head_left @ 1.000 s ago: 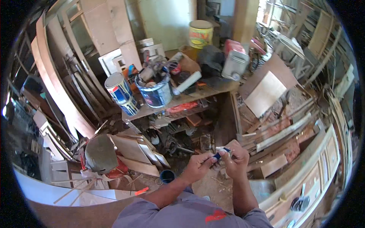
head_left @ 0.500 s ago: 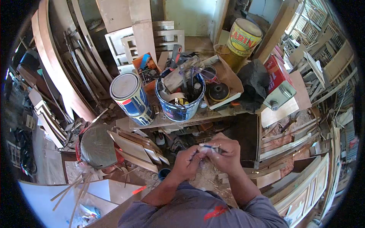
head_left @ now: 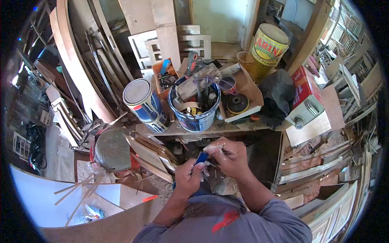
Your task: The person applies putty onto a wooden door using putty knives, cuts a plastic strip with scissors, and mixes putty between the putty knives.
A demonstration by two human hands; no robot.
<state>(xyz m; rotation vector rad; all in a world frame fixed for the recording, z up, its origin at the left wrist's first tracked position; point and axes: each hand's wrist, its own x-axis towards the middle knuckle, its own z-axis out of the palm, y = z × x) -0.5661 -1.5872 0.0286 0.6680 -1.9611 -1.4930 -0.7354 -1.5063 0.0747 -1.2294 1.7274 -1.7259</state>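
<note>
My left hand (head_left: pixel 189 176) is closed around a small flat blue piece (head_left: pixel 201 157), which sticks up between thumb and fingers. Its exact kind is not clear. My right hand (head_left: pixel 231 158) is curled, thumb against fingers, right by the upper end of the blue piece. Whitish residue coats the fingertips of both hands. Whether the right fingers grip anything is hidden. Both hands are in front of my chest, below the edge of a cluttered workbench (head_left: pixel 178 130).
On the bench are a paint can (head_left: pixel 142 106), a blue bucket (head_left: pixel 193 121) full of tools, a cardboard box (head_left: pixel 249 109), a yellow can (head_left: pixel 269 46) and a red metal can (head_left: pixel 306 91). Wood panels (head_left: pixel 148 156) lean below left. Timber pieces (head_left: pixel 316 162) are stacked at right.
My hands have moved apart from their close pinch; the left is lower, with more of the blue piece showing. The whole view has shifted slightly.
</note>
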